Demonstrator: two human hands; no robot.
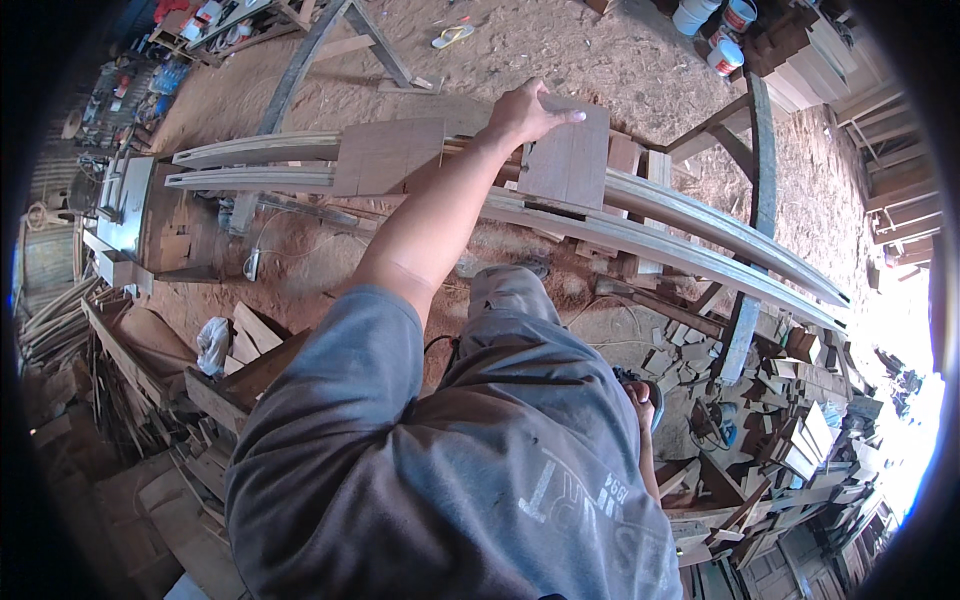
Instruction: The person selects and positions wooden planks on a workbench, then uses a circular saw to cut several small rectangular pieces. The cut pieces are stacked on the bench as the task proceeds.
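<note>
My left hand [527, 117] reaches forward across the long rails, fingers closed on the far edge of a rectangular wooden panel [565, 162], thumb lying on its face. That panel rests across two long grooved wooden rails [680, 250]. Left of it, a second wooden panel [388, 158] bridges the same rails, apart from my hand. At my right side, low beside the shirt, my right hand [641, 396] shows only in part, next to a dark object with a bluish edge. Whether its fingers grip anything is not visible.
A timber trestle [752, 190] stands under the rails' right end. Wood offcuts [685, 350] litter the ground at right, and planks [150, 350] are heaped at left. White buckets [725, 57] stand at the far right. A flip-flop [453, 36] lies on the dirt floor.
</note>
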